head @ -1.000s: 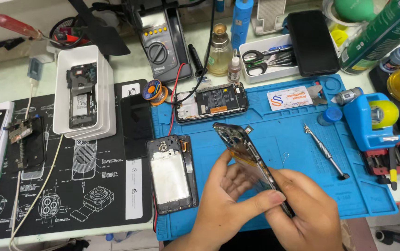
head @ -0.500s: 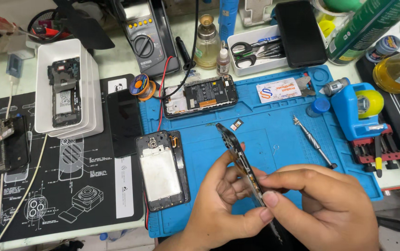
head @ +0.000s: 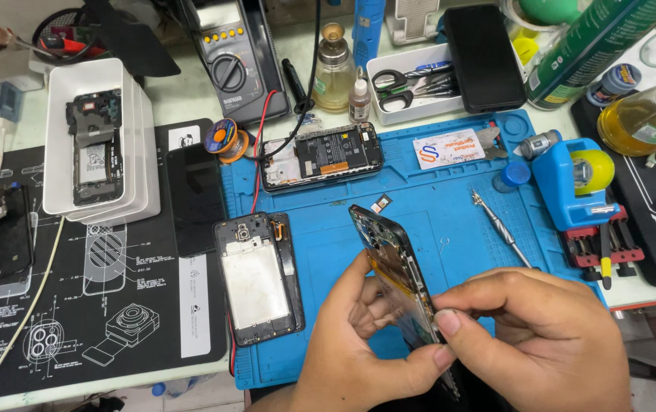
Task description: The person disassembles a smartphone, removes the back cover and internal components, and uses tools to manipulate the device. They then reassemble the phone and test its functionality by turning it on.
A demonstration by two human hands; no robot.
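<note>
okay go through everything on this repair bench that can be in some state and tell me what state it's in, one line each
left hand: gripping the opened phone from below.
right hand: pinching its edge.
opened phone: held tilted on edge, insides exposed.
phone on the mat: lying flat, back cover off.
phone with clips: opened, red and black leads attached.
black phone: screen dark.
scissors: closed, in tray.
glass bottle: capped, upright.

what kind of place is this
Most likely a phone repair bench. Both hands, left hand and right hand, hold an opened phone frame over a blue repair mat; a multimeter and another opened phone lie nearby.
</note>
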